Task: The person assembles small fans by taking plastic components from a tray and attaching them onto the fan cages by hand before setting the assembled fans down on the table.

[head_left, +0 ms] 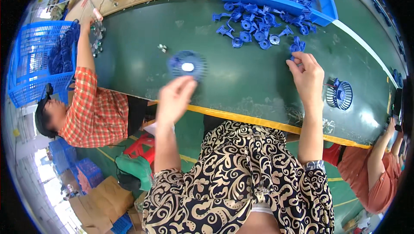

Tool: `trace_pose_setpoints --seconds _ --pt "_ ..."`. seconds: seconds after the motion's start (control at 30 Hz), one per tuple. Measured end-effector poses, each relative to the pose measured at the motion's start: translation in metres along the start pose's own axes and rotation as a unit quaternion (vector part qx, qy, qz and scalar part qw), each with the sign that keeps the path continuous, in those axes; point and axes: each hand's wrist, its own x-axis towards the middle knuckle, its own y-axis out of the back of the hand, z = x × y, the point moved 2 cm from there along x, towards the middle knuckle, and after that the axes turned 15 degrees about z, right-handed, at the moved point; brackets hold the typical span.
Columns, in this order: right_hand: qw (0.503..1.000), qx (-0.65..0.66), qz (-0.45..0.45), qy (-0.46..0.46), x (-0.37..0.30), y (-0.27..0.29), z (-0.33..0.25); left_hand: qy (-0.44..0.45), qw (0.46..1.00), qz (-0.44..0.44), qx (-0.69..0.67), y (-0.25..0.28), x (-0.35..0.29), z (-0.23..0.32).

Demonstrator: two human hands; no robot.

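Observation:
My left hand is closed at the near edge of a round blue slotted fan guard with a white centre; the guard is blurred. With thumb and fingers, my right hand pinches a small blue plastic bracket; my fingertips hide its lower end. Beyond that hand lies a loose pile of similar blue brackets. To its right on the table stands a blue fan cage with a thin wire at its side. A tiny pale part lies beyond the left hand.
A blue tray with more brackets stands at the far side of the green table. At left, a co-worker in a checked shirt reaches past a blue basket. Another person is at right.

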Motion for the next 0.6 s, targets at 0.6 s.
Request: trace_pose_setpoints --seconds 0.6 --pt "0.976 0.038 -0.001 -0.216 -0.080 0.029 0.009 -0.325 0.925 0.010 0.195 -0.056 -0.043 0.061"
